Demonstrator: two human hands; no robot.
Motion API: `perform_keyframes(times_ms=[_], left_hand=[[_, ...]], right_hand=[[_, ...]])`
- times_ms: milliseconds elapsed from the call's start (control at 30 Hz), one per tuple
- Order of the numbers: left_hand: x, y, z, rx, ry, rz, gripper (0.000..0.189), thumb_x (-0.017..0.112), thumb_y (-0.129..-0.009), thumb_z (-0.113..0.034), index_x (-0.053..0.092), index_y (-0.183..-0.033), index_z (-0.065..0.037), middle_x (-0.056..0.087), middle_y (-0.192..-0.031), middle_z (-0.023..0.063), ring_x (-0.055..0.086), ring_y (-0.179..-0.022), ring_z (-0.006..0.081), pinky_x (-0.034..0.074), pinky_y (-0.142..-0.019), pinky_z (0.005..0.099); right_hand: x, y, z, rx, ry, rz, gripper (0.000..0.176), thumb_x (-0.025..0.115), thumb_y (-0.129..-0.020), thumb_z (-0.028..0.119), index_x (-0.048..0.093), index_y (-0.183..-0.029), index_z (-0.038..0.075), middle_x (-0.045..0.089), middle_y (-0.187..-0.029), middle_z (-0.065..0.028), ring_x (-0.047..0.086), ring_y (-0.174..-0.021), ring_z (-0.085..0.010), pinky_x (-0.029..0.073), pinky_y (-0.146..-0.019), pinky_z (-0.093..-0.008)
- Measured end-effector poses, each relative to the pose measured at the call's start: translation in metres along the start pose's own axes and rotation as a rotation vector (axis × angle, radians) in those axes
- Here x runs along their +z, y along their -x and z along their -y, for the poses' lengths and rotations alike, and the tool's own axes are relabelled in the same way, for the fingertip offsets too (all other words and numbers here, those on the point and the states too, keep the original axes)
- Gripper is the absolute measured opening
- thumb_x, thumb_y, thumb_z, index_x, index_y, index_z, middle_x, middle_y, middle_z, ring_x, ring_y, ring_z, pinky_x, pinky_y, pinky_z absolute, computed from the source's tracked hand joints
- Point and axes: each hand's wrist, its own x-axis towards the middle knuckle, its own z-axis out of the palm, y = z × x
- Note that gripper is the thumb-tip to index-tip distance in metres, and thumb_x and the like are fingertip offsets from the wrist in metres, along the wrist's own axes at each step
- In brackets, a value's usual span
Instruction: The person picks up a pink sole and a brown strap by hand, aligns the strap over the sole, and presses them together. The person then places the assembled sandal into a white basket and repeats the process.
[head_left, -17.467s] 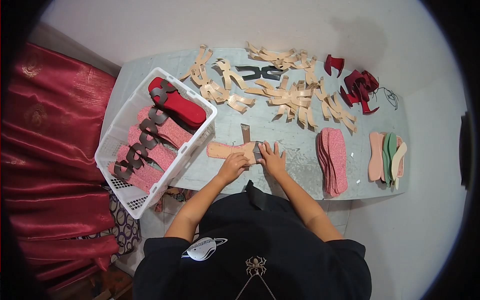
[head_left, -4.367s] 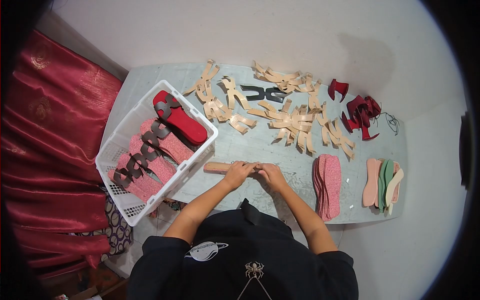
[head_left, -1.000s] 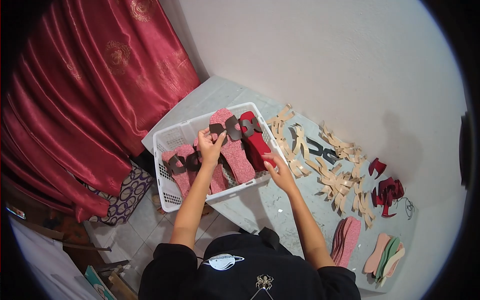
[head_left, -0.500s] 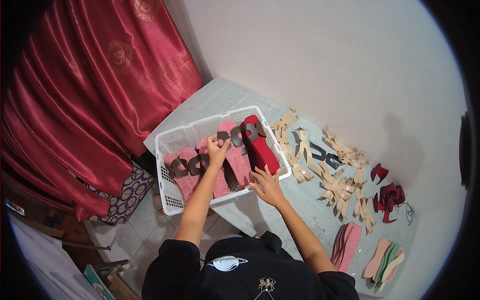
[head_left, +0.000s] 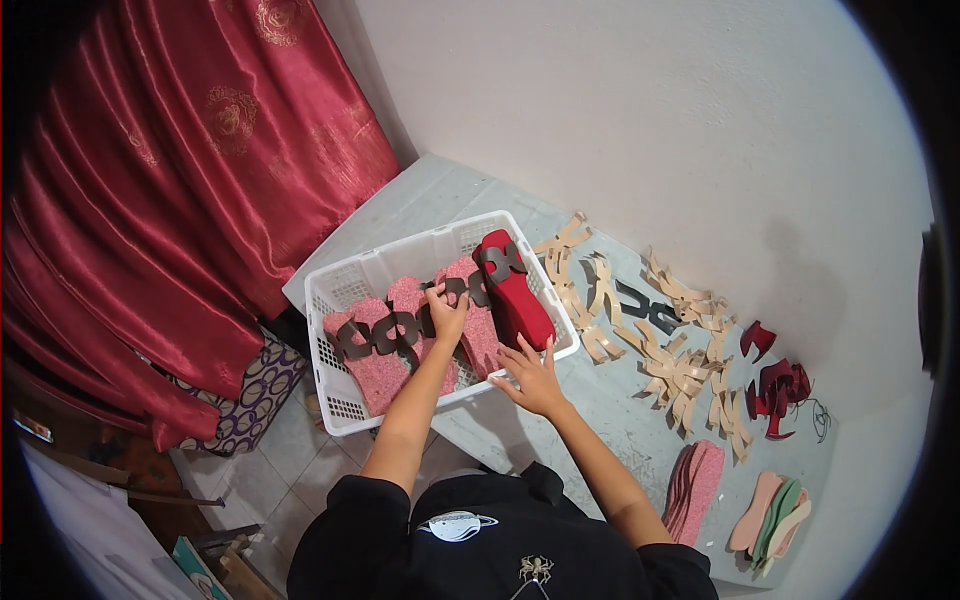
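Observation:
A white plastic basket [head_left: 341, 291] on the table's left end holds several pink sandals with dark straps [head_left: 382, 342] and a red sandal [head_left: 515, 290]. My left hand [head_left: 446, 312] is inside the basket, pressing down on a pink sandal [head_left: 478, 322] with a dark strap; whether the fingers still grip it I cannot tell. My right hand [head_left: 534, 375] rests with spread fingers on the basket's near rim, right below the red sandal, holding nothing.
Several tan cut straps [head_left: 660, 345] and one dark strap [head_left: 645, 303] lie spread on the grey table [head_left: 570, 420]. Red pieces [head_left: 775, 388], a stack of pink soles [head_left: 695, 480] and pastel soles [head_left: 775, 510] sit to the right. A red curtain [head_left: 150, 200] hangs left.
My left hand has lowered the pink sandal from above the basket down among the others. My right hand has moved from the air to the basket's near rim.

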Motion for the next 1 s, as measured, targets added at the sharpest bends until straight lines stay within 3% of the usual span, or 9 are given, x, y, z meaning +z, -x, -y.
perform_keyframes(times_ms=[200,500,600,667,767,867,1000], left_hand=[[0.000,-0.004,0.004,0.033,-0.026,0.026,0.048,0.068,-0.070,-0.006,0.034,-0.103,-0.001,0.046,-0.093,0.0102,0.050,-0.087,0.0153,0.042,-0.070,0.0264],[0.004,0.002,-0.017,0.053,-0.196,-0.078,0.050,0.069,-0.066,-0.009,0.034,-0.100,0.001,0.050,-0.092,0.0188,0.053,-0.087,0.0282,0.040,-0.080,0.0341],[0.003,0.003,-0.015,0.036,-0.142,-0.073,0.049,0.069,-0.066,-0.009,0.035,-0.100,0.001,0.050,-0.091,0.0185,0.053,-0.089,0.0276,0.040,-0.080,0.0341],[0.001,0.001,-0.014,0.011,-0.185,-0.082,0.050,0.069,-0.066,-0.009,0.035,-0.100,0.001,0.050,-0.091,0.0189,0.053,-0.089,0.0276,0.040,-0.080,0.0342],[0.002,0.001,-0.010,0.041,-0.225,-0.084,0.050,0.069,-0.065,-0.009,0.034,-0.100,0.001,0.051,-0.091,0.0192,0.054,-0.087,0.0281,0.041,-0.078,0.0343],[0.003,-0.002,-0.005,0.060,-0.343,-0.118,0.050,0.069,-0.066,-0.008,0.034,-0.100,0.001,0.051,-0.091,0.0196,0.054,-0.086,0.0293,0.042,-0.077,0.0346],[0.007,-0.003,0.001,-0.028,-0.296,-0.101,0.050,0.069,-0.065,-0.008,0.034,-0.100,0.000,0.050,-0.092,0.0202,0.054,-0.088,0.0307,0.041,-0.078,0.0356]], right_hand=[[0.002,0.000,0.000,-0.004,-0.004,-0.019,0.043,0.046,-0.082,0.043,0.055,-0.111,0.012,0.050,-0.119,-0.0048,0.031,-0.123,-0.0255,-0.002,-0.099,-0.0588],[-0.002,0.000,0.003,0.011,-0.018,-0.031,0.042,0.047,-0.082,0.043,0.056,-0.109,0.012,0.051,-0.117,-0.0041,0.032,-0.122,-0.0249,0.000,-0.101,-0.0552],[-0.003,-0.001,0.001,0.028,-0.031,0.012,0.042,0.046,-0.083,0.041,0.055,-0.111,0.011,0.046,-0.123,-0.0057,0.031,-0.123,-0.0263,0.001,-0.100,-0.0559],[0.002,-0.004,-0.002,0.110,0.110,-0.121,0.049,0.046,-0.083,0.041,0.048,-0.119,0.008,0.037,-0.131,-0.0120,0.026,-0.126,-0.0285,0.001,-0.100,-0.0567],[0.005,-0.007,-0.008,0.228,0.249,-0.150,0.057,0.041,-0.083,0.046,0.043,-0.123,0.005,0.027,-0.135,-0.0185,0.027,-0.125,-0.0293,0.003,-0.100,-0.0560],[0.005,-0.009,-0.013,0.299,0.191,-0.001,0.063,0.038,-0.083,0.050,0.040,-0.125,0.004,0.026,-0.135,-0.0220,0.028,-0.125,-0.0293,0.004,-0.101,-0.0536],[0.004,-0.008,-0.014,0.299,0.209,0.011,0.062,0.037,-0.083,0.051,0.041,-0.125,0.005,0.026,-0.135,-0.0214,0.029,-0.124,-0.0294,0.005,-0.102,-0.0518]])
